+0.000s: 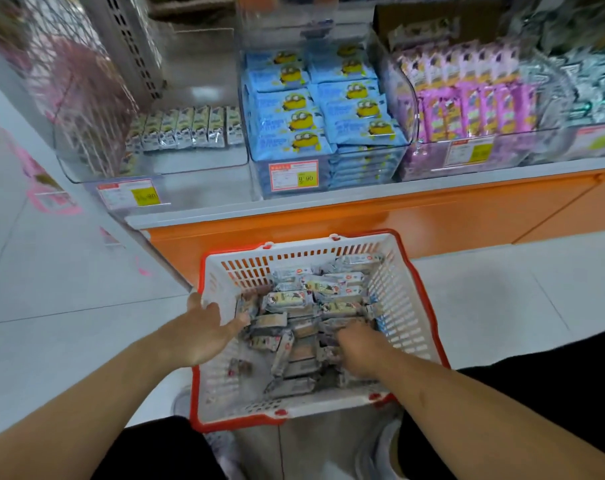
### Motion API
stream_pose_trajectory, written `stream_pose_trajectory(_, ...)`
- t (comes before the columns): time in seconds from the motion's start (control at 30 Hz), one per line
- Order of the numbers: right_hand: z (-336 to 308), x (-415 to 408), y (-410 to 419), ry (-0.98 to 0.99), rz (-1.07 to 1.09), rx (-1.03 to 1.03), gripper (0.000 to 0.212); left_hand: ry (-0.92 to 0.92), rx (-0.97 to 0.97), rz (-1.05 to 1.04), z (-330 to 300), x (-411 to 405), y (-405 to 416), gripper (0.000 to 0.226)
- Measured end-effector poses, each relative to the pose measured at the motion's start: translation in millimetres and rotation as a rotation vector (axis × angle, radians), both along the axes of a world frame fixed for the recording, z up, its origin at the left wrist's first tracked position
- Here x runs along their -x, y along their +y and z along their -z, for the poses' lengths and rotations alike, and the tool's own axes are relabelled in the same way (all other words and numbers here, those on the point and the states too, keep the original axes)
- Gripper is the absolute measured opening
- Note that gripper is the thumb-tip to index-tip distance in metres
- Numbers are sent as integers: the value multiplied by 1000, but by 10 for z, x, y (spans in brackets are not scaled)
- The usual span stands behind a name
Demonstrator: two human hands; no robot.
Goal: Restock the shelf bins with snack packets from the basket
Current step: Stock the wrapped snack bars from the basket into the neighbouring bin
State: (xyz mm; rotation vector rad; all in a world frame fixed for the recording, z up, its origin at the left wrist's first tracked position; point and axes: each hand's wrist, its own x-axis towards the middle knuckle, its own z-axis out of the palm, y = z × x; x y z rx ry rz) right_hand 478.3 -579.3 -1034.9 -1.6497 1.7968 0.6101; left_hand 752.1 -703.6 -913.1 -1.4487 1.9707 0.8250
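Both hands down in the basket of snack packets.

The left hand [207, 332] lies spread, fingers straight, against the packets [304, 320]; the right hand [358, 344] is dug in, its grip hidden. The basket [418, 306] stands below the half-empty bin [190, 157]. The packets look light, crinkly and slippery: best gathered several at once, across their middles.
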Motion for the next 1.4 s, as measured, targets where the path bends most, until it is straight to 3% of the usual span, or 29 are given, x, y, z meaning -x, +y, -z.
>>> stream_pose_trajectory(0.13, -42, 0, -4, -41, 30, 18, 18, -61, 36, 29, -44, 70, -36, 79)
stream_pose_trajectory(0.23, -286, -6, -130, -209, 81, 88, 15, -88, 140, 129, -221, 185, -51, 70)
stream_pose_trajectory(0.37, -863, -121, -432, -426, 80, 213, 33, 209, 131, 81, -536, 379, -94, 47)
stream_pose_trajectory(0.47, -1422, -249, -629, -563, 17, 340, 39, 377, -21, -49, -731, 433, -106, 59)
stream_pose_trajectory(0.53, -1788, -301, -697, -620, -32, 432, 39, 528, -200, -227, -838, 441, -62, 47)
stream_pose_trajectory(0.6, -2096, -335, -703, -629, -70, 506, 42, 693, -354, -403, -948, 443, -15, 32)
stream_pose_trajectory(0.7, -2372, -328, -627, -616, -31, 581, 53, 864, -356, -501, -1065, 391, 8, 21)
stream_pose_trajectory(0.83, -2507, -386, -584, -630, 34, 640, 57, 992, -376, -602, -1226, 324, 26, 34)
stream_pose_trajectory(1.07, -2509, -572, -685, -637, 45, 749, 65, 1048, -350, -673, -1391, 244, 56, 39)
stream_pose_trajectory(1.17, -2570, -604, -713, -638, 91, 762, 65, 1060, -338, -691, -1441, 196, -7, 32)
stream_pose_trajectory(1.3, -2727, -650, -886, -607, 100, 831, 67, 1017, -123, -647, -1635, 98, -259, 31)
stream_pose_trajectory(1.4, -2916, -782, -1237, -627, 117, 855, 65, 864, 371, -462, -1769, -153, -588, 31)
